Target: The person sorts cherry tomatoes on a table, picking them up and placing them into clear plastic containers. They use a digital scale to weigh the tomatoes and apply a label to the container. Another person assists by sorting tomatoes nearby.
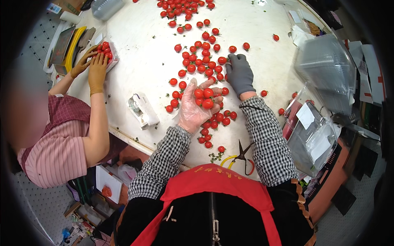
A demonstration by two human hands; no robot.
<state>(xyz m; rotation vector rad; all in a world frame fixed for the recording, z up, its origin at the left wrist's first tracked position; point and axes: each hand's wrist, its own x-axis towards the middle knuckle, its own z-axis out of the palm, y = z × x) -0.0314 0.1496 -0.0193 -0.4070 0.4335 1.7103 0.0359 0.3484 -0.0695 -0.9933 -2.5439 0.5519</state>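
Several cherry tomatoes (203, 97) rest in the upturned palm of my left hand (192, 106), which wears a clear plastic glove. My right hand (240, 72), in a dark grey glove, lies palm down on the white table at the right side of the loose tomatoes. Its fingertips are beside a tomato (222, 60), and part of another red tomato shows at its left edge; whether the fingers grip one is hidden. More tomatoes (205, 53) are scattered over the white table (144, 61), many with green stems. Scissors (241, 156) with yellow and red handles lie near my apron.
At the left a co-worker's gloved hands (98, 69) are on a clear box of tomatoes (113, 61). A white carton (143, 110) lies between us. Stacked clear plastic containers (327, 67) and an open clamshell box (314, 138) stand at the right. A tomato pile (180, 7) is at the far side.
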